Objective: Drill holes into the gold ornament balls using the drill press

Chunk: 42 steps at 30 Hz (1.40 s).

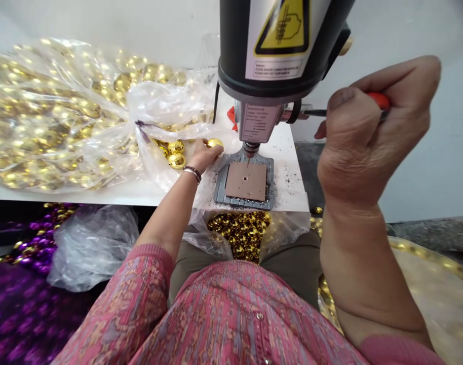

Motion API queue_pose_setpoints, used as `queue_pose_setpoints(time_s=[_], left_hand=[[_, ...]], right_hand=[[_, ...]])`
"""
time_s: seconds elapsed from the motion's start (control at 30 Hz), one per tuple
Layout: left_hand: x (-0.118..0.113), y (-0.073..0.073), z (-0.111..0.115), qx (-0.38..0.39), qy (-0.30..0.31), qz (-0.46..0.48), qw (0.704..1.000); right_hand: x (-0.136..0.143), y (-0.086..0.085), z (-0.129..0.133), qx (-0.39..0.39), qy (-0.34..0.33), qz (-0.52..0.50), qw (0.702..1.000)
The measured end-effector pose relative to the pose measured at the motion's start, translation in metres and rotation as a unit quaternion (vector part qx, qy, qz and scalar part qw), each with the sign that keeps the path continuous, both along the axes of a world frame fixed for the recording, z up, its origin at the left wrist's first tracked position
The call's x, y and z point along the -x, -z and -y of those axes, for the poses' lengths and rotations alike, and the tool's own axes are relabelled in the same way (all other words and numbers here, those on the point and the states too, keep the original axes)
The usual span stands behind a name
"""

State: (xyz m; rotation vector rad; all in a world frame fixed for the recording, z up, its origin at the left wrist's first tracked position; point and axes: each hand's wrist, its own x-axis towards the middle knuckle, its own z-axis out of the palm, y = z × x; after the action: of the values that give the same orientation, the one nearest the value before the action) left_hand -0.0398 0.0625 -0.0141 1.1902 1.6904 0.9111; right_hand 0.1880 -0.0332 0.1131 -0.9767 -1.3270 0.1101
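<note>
My left hand (204, 155) is closed around a shiny gold ball (215, 143) at the mouth of a clear plastic bag, left of the drill press base. Two more gold balls (176, 154) lie loose just beside it on the plastic. Raised at the right, my right hand (362, 137) wraps round the feed handle (379, 100) of the drill press, whose red end shows past the fingers. Below the black drill press head (273, 88), a thin bit (248, 161) points down over a brown square plate (246, 181) with a small hole. That plate rests on the grey base (271, 195).
A big clear bag of gold balls (56, 116) covers the table's left. Dark shavings are scattered around the base. An open bag of gold pieces (241, 230) hangs at my lap. Crumpled plastic (94, 248) and purple items (30, 304) are at lower left.
</note>
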Motion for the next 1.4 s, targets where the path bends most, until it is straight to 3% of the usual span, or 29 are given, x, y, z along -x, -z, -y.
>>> queue_pose_setpoints(time_s=[0.1,0.23,0.33,0.43,0.57,0.77,0.93,1.1,1.23,1.4], left_hand=[[0.008,-0.017,0.027,0.0,-0.031,0.145,0.989],[0.015,-0.035,0.068,-0.007,0.054,0.215,0.975],[0.009,-0.037,0.089,0.023,0.085,0.265,0.96],[-0.005,-0.033,0.096,0.083,0.086,0.289,0.95],[-0.024,-0.025,0.093,0.095,0.088,0.215,0.968],[-0.04,-0.02,0.086,0.042,0.114,0.05,0.991],[-0.044,-0.018,0.085,0.003,0.133,-0.039,0.99],[-0.044,-0.009,0.08,-0.098,0.178,-0.151,0.967],[-0.047,0.0,0.077,-0.144,0.201,-0.168,0.954],[-0.05,0.001,0.078,-0.127,0.212,-0.142,0.959]], right_hand=[[0.0,0.002,0.0,-0.009,0.003,0.002,1.0],[-0.002,0.006,-0.002,-0.011,-0.007,0.002,1.0],[-0.003,0.01,-0.004,-0.019,-0.019,0.006,1.0],[-0.003,0.011,-0.005,-0.007,-0.028,0.005,1.0],[-0.002,0.006,-0.004,0.016,-0.018,-0.008,1.0],[0.0,-0.001,0.001,0.024,-0.018,-0.01,0.999],[-0.001,-0.001,0.004,0.039,-0.024,0.003,0.999],[-0.002,-0.003,0.005,0.042,-0.025,-0.004,0.999],[-0.002,-0.006,0.009,0.06,-0.03,-0.003,0.998],[-0.004,0.001,0.012,0.059,-0.024,0.019,0.998]])
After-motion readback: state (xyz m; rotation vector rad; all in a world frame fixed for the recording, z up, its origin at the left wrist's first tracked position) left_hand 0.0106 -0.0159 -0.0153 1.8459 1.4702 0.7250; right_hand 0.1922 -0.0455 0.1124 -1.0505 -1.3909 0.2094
